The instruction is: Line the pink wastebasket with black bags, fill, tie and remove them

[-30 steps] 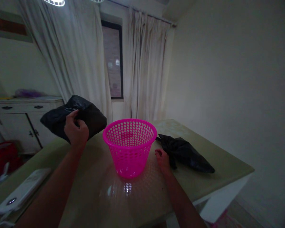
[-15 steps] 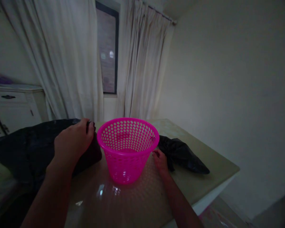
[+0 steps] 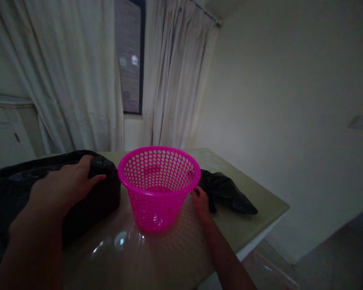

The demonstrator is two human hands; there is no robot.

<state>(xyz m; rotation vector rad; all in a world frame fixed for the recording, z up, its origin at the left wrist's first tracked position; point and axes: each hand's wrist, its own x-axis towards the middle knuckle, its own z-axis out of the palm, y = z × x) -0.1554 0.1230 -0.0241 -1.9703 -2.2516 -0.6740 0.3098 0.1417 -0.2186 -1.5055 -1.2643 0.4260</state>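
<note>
A pink plastic basket [image 3: 155, 209] with a perforated wall stands upright on the table, and its inside looks bare. To its left lies a large black plastic bag [image 3: 93, 213], bulky and smooth at its near end. My left hand [image 3: 62, 183] rests on top of this bag, thumb stretched out and fingers apart, some fingertips hidden over its far side. At the basket's right side, just under the rim, are the curled fingers of my right hand [image 3: 201, 203]. Beyond that hand lies a smaller black plastic bag [image 3: 228, 193], crumpled and narrowing to a point.
The glossy pale table [image 3: 175, 262] ends at a corner on the right, beside a plain wall [image 3: 275, 92]. Behind stand long curtains [image 3: 81, 80], a dark-framed window [image 3: 130, 60] and a white cabinet [image 3: 6, 137]. Clear plastic wrapping [image 3: 269, 270] lies on the floor at lower right.
My left hand has shifted left and its thumb has spread away from the fingers over the large bag. My right hand stays beside the basket. The view has turned slightly to the right.
</note>
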